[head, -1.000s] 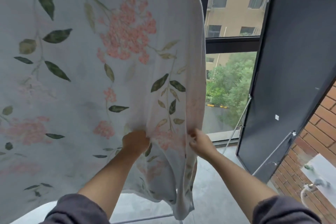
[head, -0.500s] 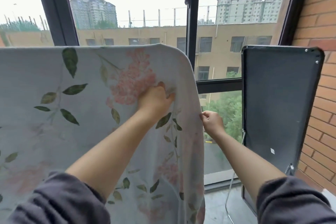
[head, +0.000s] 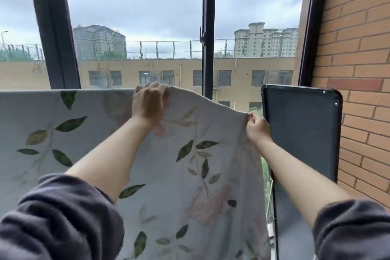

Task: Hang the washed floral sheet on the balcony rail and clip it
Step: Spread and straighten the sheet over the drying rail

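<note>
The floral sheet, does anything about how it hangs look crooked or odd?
Slightly. The top edge of the floral sheet runs level at left, humps where the left hand grips it, then slopes down to the corner the right hand pinches. No clip is visible.

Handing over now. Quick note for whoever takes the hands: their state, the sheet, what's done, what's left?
Left hand grips the top fold of the sheet.
Right hand pinches its right edge, lower down.
The sheet hangs draped; the rail is hidden under it.
Done: draped.
Left: level the right end, then clip. No clips in view.
</note>
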Tool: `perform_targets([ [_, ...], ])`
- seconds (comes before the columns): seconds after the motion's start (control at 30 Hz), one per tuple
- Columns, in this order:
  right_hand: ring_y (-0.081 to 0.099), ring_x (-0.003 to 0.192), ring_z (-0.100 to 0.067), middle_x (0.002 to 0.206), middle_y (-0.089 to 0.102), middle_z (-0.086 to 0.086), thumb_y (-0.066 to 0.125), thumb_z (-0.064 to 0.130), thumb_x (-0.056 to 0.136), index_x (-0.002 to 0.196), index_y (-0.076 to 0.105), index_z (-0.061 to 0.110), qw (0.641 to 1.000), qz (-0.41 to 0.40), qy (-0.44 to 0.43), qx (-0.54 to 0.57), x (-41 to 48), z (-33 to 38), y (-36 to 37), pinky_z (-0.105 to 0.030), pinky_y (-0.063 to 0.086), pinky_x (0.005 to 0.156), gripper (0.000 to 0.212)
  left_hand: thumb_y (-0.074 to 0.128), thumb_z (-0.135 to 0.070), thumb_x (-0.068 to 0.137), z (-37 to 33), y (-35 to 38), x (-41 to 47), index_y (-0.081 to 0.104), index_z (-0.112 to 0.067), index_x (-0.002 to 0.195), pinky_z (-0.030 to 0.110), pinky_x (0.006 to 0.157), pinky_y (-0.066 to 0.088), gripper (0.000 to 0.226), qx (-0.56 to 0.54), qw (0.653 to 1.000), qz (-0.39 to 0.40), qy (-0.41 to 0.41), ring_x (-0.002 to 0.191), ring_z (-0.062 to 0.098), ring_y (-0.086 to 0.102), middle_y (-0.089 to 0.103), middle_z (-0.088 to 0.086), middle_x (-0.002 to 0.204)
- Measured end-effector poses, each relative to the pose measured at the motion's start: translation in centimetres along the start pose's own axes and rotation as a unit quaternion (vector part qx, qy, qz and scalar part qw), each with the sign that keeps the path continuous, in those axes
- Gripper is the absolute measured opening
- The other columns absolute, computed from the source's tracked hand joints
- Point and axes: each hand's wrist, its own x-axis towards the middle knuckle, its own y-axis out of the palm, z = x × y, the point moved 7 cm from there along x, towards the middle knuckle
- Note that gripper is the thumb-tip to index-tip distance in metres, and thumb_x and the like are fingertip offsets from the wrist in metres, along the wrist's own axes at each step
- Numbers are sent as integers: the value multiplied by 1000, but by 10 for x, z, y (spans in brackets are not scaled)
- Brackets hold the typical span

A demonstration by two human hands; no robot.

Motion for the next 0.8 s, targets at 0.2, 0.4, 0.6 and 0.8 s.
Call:
perform_targets([
  [0.2, 47, 70, -20, 70, 54, 1, 42, 9, 96, 89, 58, 9, 995, 17, -71, 68, -13, 21, 20, -26, 32, 57, 18, 51, 1, 81, 40, -26, -5, 68, -11, 82, 25, 67, 39, 21, -104, 991, -44, -77, 75, 27, 62, 69, 7, 78],
  [0.4, 46, 63, -7, 70, 53, 6, 46, 11, 95, 81, 56, 17, 984, 58, -127, 111, -39, 34, 49, -12, 34, 52, 17, 51, 11, 71, 64, -48, -33, 58, -3, 73, 24, 68, 42, 16, -190, 970, -135, -69, 70, 5, 50, 60, 1, 73],
  [0.6, 49, 77, -18, 84, 56, -6, 49, 8, 93, 82, 60, 5, 967, 100, -233, 21, -66, 41, 75, -19, 35, 66, 16, 66, 5, 71, 79, -31, -75, 58, 1, 73, 35, 62, 43, 9, -65, 994, -83, 31, 68, 31, 53, 58, 16, 74],
  [0.8, 52, 77, -32, 82, 52, -11, 47, 22, 94, 82, 55, 3, 955, 134, -256, -60, -81, 44, 95, -45, 47, 70, 24, 67, 4, 66, 89, 1, -115, 64, 0, 74, 44, 75, 46, 9, 47, 992, 105, 56, 74, 37, 60, 63, 21, 76],
])
